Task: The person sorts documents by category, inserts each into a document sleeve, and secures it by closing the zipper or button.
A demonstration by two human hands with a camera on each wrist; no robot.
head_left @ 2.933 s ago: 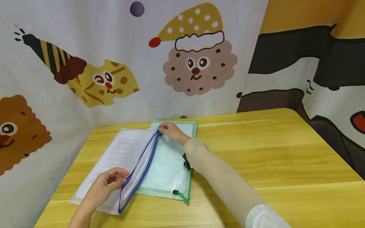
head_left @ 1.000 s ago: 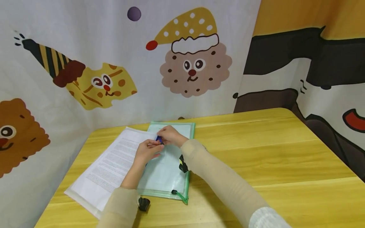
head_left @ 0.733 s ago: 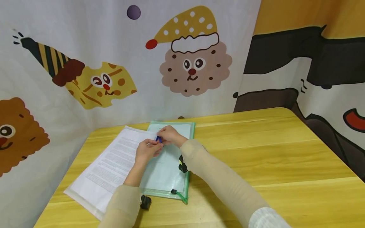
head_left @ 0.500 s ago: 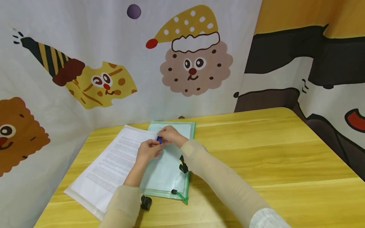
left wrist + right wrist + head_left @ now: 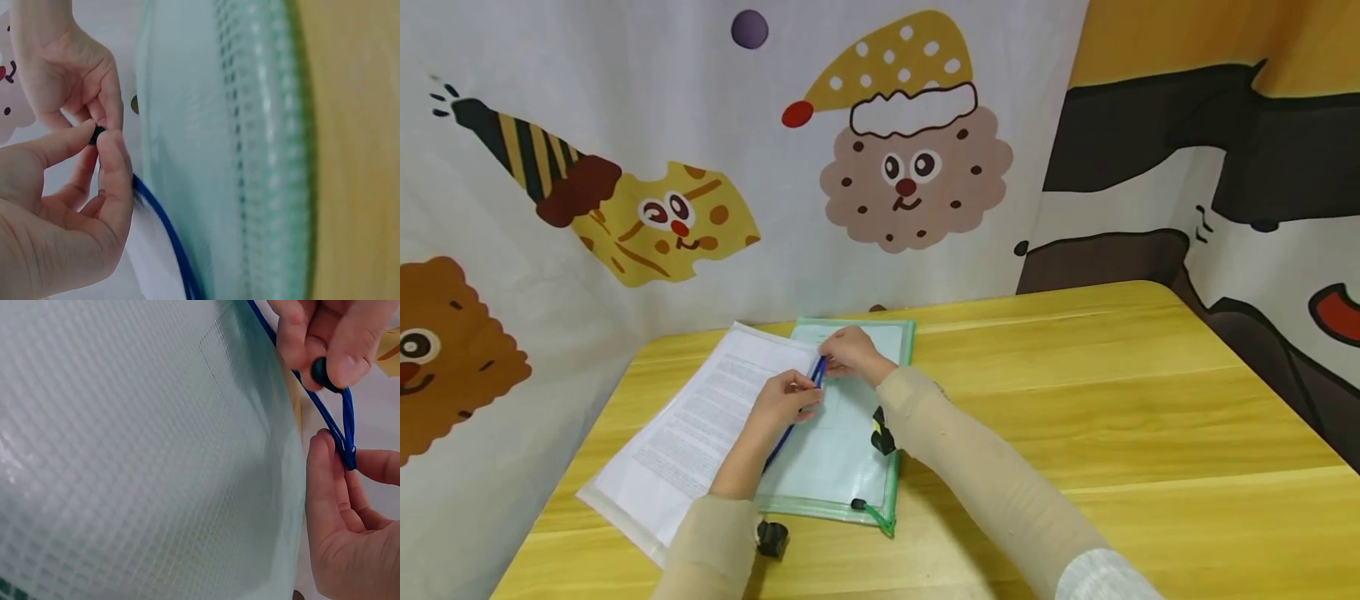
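A clear zip folder [image 5: 692, 425] with printed paper inside lies slanted at the left, its blue zip edge [image 5: 778, 448] facing right. My left hand [image 5: 781, 402] pinches a black bead [image 5: 321, 373] on the end of a blue pull cord [image 5: 349, 415]. At the far end of that edge, my right hand [image 5: 850, 352] pinches the blue corner between thumb and fingers. Partly under both hands lies a pale green mesh zip folder [image 5: 842, 467]. The zip slider itself is hard to make out.
The green folder's pull cord [image 5: 881, 518], with a black end, hangs at its near right corner. Yellow wood-grain tabletop [image 5: 1075, 417] stretches to the right. A cartoon-printed curtain [image 5: 700, 108] stands behind the table.
My left hand has gone from the near part of the gaping zip edge to the far end, taking the bead. Lately it has shifted slightly nearer me; the right hand keeps the corner.
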